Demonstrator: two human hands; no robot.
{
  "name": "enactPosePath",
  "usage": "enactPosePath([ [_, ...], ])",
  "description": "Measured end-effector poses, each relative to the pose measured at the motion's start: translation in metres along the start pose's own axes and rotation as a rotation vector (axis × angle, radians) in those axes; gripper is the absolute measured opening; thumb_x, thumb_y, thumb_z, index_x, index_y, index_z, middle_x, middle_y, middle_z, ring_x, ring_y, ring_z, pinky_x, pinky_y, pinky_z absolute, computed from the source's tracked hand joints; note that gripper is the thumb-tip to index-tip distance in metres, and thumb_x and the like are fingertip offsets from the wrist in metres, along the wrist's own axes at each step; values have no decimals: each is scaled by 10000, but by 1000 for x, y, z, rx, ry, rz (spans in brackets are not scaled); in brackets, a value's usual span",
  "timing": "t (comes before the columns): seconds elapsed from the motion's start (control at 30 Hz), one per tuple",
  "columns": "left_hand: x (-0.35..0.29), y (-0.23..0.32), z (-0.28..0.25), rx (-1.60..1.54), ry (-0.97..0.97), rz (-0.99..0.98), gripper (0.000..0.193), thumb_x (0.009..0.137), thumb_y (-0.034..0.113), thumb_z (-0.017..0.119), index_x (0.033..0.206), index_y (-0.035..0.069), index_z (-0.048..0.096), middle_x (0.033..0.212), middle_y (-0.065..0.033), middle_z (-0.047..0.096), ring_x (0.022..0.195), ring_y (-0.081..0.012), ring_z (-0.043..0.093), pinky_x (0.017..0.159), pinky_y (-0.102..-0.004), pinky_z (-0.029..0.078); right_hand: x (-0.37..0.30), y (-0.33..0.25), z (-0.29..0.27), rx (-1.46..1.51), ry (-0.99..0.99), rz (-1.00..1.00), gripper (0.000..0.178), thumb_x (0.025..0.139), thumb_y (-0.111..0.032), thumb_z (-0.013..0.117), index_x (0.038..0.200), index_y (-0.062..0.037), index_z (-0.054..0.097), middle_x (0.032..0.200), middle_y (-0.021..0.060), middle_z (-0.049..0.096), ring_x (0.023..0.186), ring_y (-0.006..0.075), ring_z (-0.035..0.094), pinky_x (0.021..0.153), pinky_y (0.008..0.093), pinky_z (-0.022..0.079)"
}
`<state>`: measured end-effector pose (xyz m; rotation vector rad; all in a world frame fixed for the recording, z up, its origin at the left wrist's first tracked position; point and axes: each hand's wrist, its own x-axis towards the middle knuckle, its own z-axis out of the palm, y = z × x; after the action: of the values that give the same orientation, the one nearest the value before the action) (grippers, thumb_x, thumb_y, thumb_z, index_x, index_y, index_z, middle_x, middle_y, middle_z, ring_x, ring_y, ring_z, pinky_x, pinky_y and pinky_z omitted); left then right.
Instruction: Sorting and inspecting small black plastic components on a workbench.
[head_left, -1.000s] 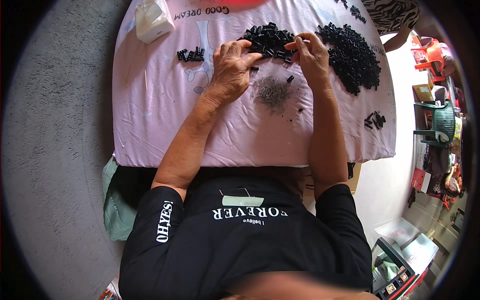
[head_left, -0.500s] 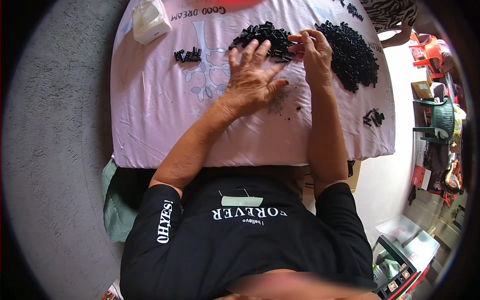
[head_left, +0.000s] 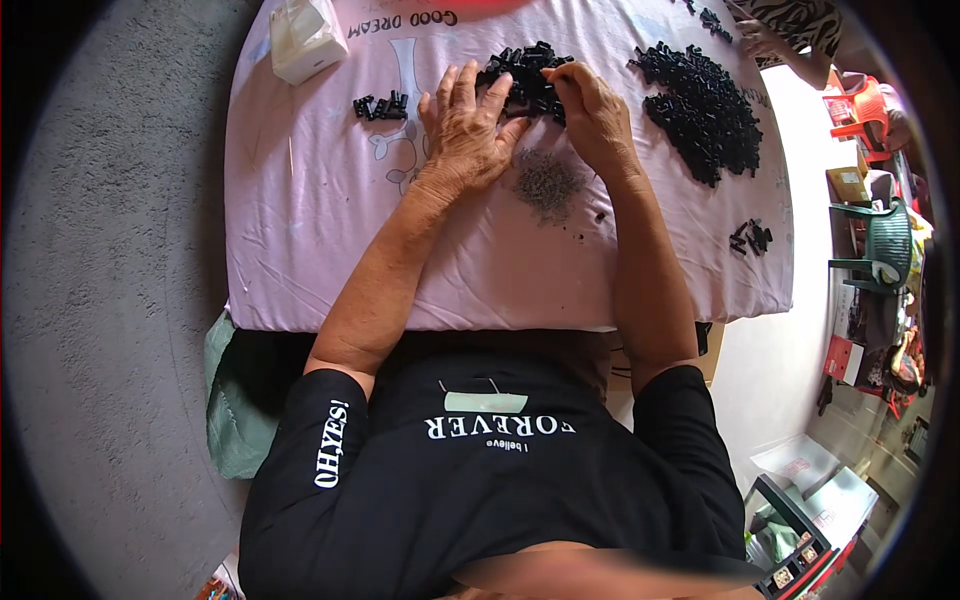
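Note:
My left hand [head_left: 466, 132] rests on the pink cloth with its fingers spread, the fingertips against the near left side of a heap of small black tube-like pieces [head_left: 530, 62]. At the right side of this heap is my right hand [head_left: 600, 122]. Its thumb and fingers are bent together in a pinch over the pieces, and what lies between them is too small to make out. Part of the heap is hidden behind both hands. Just nearer than the hands, a patch of fine grey bits [head_left: 548, 188] is scattered on the cloth.
A larger heap of black pieces [head_left: 705, 120] lies to the right. Small groups of them sit at the left [head_left: 381, 106] and near right [head_left: 751, 237]. A white tissue box [head_left: 306, 42] stands far left. Another person's hand [head_left: 768, 42] shows at the far right edge.
My left hand has moved left, uncovering the grey bits. My right hand has shifted left and down onto the middle heap's right side. Another person's hand has come into view at the far right.

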<state>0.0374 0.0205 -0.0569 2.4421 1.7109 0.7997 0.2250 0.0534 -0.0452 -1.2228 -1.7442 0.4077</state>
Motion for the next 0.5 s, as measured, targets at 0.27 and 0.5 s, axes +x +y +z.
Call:
enactPosePath([
  [0.27, 2, -4, 2, -17, 21, 4, 570, 904, 452, 624, 1403, 189, 541, 1525, -193, 326, 1449, -367, 215, 1126, -607, 160, 0, -14, -7, 16, -17, 82, 109, 950, -210, 597, 992, -127, 656, 914, 84, 736, 833, 291, 691, 739, 397, 529],
  [0.5, -3, -2, -7, -73, 6, 40, 563, 857, 403, 704, 1366, 197, 581, 1531, -196, 330, 1452, -375, 216, 1141, -574, 159, 0, -16, -12, 296, -116, 297, 120, 979, -164, 576, 1043, -76, 628, 888, 80, 757, 637, 124, 671, 582, 276, 523],
])
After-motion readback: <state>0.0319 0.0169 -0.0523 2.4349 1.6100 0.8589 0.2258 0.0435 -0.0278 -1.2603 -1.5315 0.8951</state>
